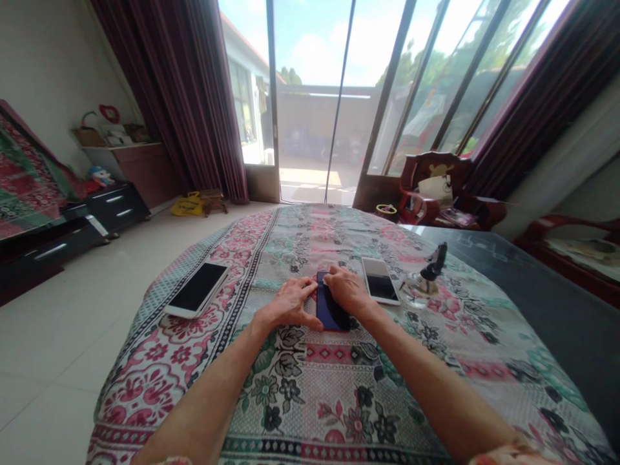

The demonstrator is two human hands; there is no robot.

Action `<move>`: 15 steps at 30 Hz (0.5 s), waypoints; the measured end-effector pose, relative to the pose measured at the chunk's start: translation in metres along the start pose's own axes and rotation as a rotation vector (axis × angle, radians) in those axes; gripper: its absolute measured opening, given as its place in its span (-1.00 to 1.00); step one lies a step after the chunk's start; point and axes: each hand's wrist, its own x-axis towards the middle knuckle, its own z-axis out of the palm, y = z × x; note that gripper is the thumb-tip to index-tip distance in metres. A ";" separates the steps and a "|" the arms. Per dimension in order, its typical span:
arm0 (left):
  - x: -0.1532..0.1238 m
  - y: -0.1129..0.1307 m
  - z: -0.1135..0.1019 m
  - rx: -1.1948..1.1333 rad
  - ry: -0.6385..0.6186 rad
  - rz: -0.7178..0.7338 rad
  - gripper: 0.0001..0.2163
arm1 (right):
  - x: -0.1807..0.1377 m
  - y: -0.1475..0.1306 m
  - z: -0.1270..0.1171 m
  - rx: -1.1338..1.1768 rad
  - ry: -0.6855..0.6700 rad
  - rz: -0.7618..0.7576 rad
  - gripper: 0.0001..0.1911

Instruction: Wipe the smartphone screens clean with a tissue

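Note:
A smartphone with a dark, bluish screen and a red edge [332, 315] lies flat on the patterned tablecloth in front of me. My left hand [293, 303] holds it along the left side, fingers near its top corner and thumb at the lower corner. Over the upper part of the screen, my right hand [345, 289] is closed and pressed down. A small whitish bit shows at its fingertips, too small to name. To the right lies a white smartphone [381, 281]. Further left is a larger white phone [198, 289] with a black screen.
A clear spray bottle with a black nozzle [420, 287] stands right of the phones. The flowered tablecloth [339, 403] covers the round table. Beyond are a glass door [314, 129], a wooden chair [416, 194], a dark table [484, 258] and a yellow bag [188, 205] on the floor.

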 end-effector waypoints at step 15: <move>0.001 -0.001 0.004 0.031 -0.003 -0.012 -0.05 | -0.041 -0.002 -0.001 0.094 -0.002 -0.179 -0.74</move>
